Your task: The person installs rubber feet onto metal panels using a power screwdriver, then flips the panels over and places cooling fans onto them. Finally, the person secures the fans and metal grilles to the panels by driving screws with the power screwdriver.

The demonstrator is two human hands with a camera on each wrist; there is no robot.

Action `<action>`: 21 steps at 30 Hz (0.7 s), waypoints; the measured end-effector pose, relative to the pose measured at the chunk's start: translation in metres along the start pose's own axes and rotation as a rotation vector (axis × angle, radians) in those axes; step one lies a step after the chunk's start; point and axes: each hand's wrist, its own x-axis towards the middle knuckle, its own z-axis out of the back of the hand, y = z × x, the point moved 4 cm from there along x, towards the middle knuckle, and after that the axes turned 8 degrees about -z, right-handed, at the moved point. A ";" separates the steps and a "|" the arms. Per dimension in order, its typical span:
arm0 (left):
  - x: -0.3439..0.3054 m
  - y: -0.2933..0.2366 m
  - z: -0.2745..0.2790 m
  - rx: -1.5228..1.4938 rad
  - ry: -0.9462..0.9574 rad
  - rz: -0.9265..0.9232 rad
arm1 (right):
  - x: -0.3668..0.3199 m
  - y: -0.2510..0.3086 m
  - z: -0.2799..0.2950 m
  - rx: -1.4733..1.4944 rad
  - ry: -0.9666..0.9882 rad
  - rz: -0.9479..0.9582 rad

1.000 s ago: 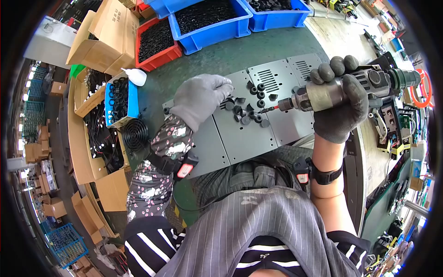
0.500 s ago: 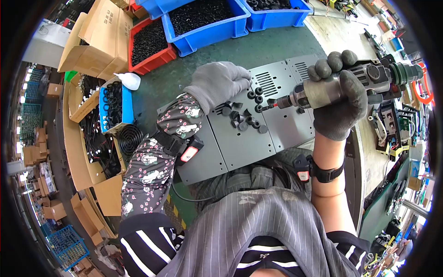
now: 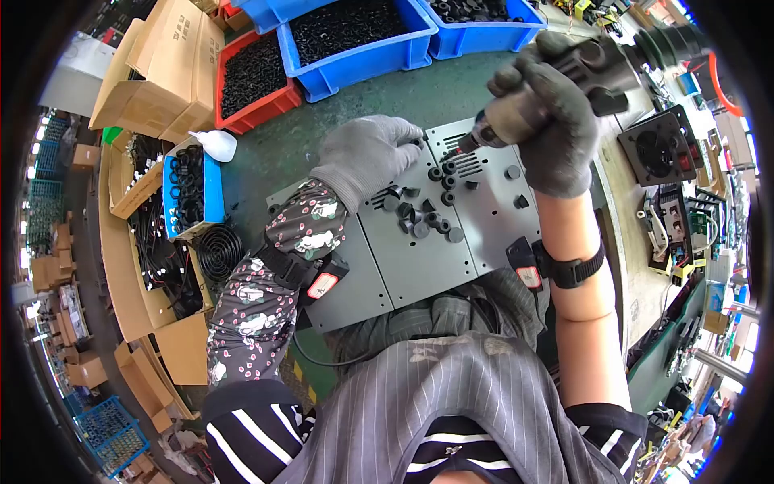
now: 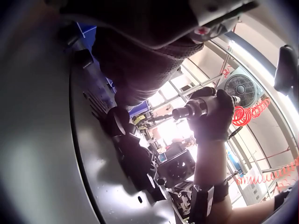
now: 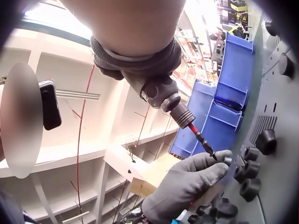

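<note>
My gloved right hand point(image 3: 560, 133) grips a power screwdriver point(image 3: 514, 118) by its body, the red-banded bit point(image 5: 202, 139) pointing down and left. In the right wrist view the bit's tip is right by the fingertips of my gloved left hand point(image 3: 363, 157). That hand pinches a small dark round piece point(image 5: 227, 160) between thumb and forefinger; its kind cannot be made out. Below lie grey slotted metal panels point(image 3: 423, 270) across the lap and bench edge. Several black rubber feet point(image 3: 455, 235) are scattered on them, some on their sides.
Blue bins point(image 3: 355, 71) and a red bin point(image 3: 226, 115) of small black parts stand at the back. To the left are a blue box point(image 3: 211, 194) of black rings, a white squeeze bottle point(image 3: 216, 146) and an open carton point(image 3: 129, 266). A fan unit point(image 3: 657, 149) sits at right.
The screwdriver in my right hand has swung away from me and left, uncovering rubber feet on the right panel. My left hand moved right and forward, then slightly back left.
</note>
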 end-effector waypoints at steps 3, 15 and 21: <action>-0.002 0.004 -0.007 -0.060 0.001 0.013 | 0.012 -0.011 -0.013 -0.130 0.066 0.040; -0.002 -0.002 -0.009 0.019 -0.026 0.005 | 0.029 -0.040 -0.054 -0.589 0.212 -0.027; -0.001 0.002 -0.013 0.031 -0.017 0.003 | 0.026 -0.048 -0.055 -0.366 0.196 -0.113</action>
